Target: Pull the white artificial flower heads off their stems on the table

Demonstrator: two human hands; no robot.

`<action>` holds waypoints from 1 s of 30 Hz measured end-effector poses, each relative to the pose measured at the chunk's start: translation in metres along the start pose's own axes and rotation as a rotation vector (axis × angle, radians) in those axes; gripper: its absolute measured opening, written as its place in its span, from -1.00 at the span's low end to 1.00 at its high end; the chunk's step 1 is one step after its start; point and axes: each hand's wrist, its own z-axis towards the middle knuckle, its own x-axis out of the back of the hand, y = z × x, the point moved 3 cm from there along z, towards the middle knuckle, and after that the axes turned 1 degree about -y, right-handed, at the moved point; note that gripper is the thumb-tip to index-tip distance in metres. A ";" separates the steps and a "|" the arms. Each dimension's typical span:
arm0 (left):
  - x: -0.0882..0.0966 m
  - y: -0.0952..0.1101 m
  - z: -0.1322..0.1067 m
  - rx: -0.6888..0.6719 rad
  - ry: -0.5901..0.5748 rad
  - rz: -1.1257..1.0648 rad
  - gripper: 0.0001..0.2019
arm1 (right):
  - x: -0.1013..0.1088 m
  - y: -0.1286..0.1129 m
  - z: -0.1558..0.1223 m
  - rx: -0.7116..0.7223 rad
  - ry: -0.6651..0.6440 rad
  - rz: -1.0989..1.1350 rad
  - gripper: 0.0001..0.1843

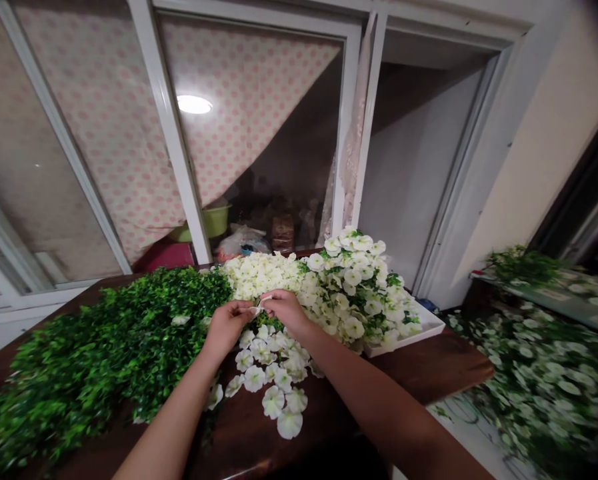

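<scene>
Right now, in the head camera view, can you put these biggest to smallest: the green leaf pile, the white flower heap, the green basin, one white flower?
1. Green leaf pile
2. White flower heap
3. Green basin
4. Single white flower, which sits much nearer the camera, so its real size against the basin is unsure.

Your left hand (227, 327) and right hand (285, 311) hide most of the small white piece (257, 308) between them. At the right edge, the flower garlands (543, 380) blur and run off the frame; the clutter (289, 217) behind the window is too dim to tell.
</scene>
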 end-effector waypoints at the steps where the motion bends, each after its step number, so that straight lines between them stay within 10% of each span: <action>1: -0.001 -0.002 0.000 0.004 -0.004 0.011 -0.66 | 0.000 0.000 -0.001 -0.003 -0.005 0.010 -0.81; 17: 0.009 -0.005 -0.004 -0.042 -0.101 0.090 -0.84 | 0.005 0.008 -0.001 -0.037 -0.020 0.154 -0.61; 25: 0.040 0.018 -0.007 -0.181 0.388 -0.157 -0.82 | -0.024 -0.006 -0.033 0.219 -0.670 -0.392 -0.73; 30: 0.044 0.018 -0.009 -0.175 0.457 -0.267 -0.85 | -0.049 -0.008 -0.067 0.536 -0.868 -0.663 -0.76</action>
